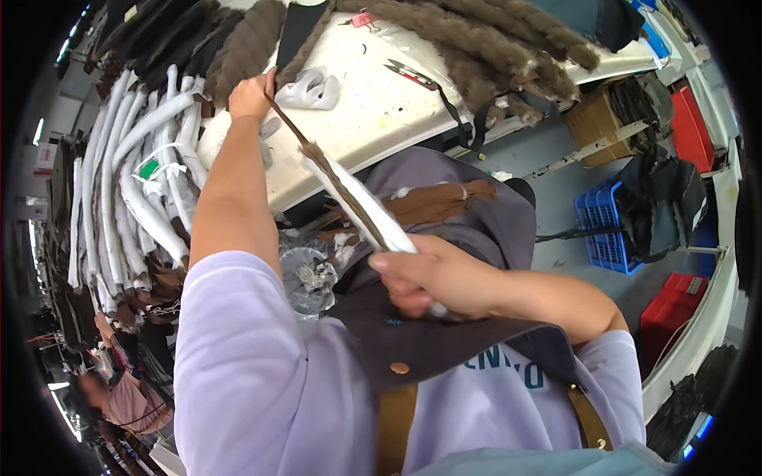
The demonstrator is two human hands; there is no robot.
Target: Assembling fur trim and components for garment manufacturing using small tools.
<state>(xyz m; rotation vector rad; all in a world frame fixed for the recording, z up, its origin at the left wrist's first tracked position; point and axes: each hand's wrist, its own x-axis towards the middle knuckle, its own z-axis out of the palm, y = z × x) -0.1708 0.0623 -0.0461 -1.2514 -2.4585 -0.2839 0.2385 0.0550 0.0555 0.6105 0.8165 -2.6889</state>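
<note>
My right hand (432, 278) is wrapped round a white roll (355, 193) with a brown fur edge along it, held slanting in front of my chest. A thin brown strip (290, 123) runs from the roll's far end up to my left hand (252, 97). My left fingers are closed on that strip at the table's left part, beside brown ribbed fur (248, 41). Just right of my left hand lies a crumpled whitish-grey piece (311, 89). Brown cloth (440, 204) rests across my lap over the dark apron.
Thread snips (410, 75), a pink binder clip (362, 19) and long brown fur strips (484, 47) lie on the white table (357, 119). Many white-wrapped rolls (119, 182) are stacked at left. A blue crate (601, 222) and red boxes (675, 313) stand at right.
</note>
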